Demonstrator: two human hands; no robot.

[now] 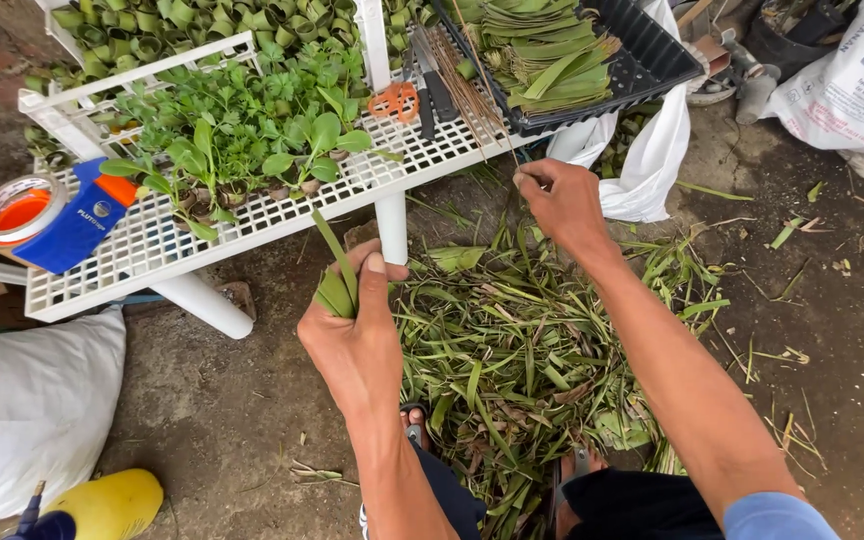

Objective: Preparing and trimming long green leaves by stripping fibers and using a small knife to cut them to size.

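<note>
My left hand point(354, 335) is closed around a rolled green leaf strip point(336, 280), whose free end sticks up past my thumb. My right hand point(560, 202) reaches up toward the edge of the white grid shelf point(152, 255), fingers pinched near a bundle of thin brown sticks point(467, 90); whether it grips one I cannot tell. Orange-handled scissors point(397, 100) lie on the shelf beside the sticks. A black crate point(652, 62) holds stacked cut green leaf strips point(542, 55).
Small green seedlings in leaf pots point(242, 140) crowd the shelf, more rolled leaf pots point(152, 30) behind. A tape roll point(20, 208) and blue box point(77, 225) sit at the left. Leaf scraps point(512, 370) cover the ground. White sacks point(27, 405), a yellow bottle point(107, 503).
</note>
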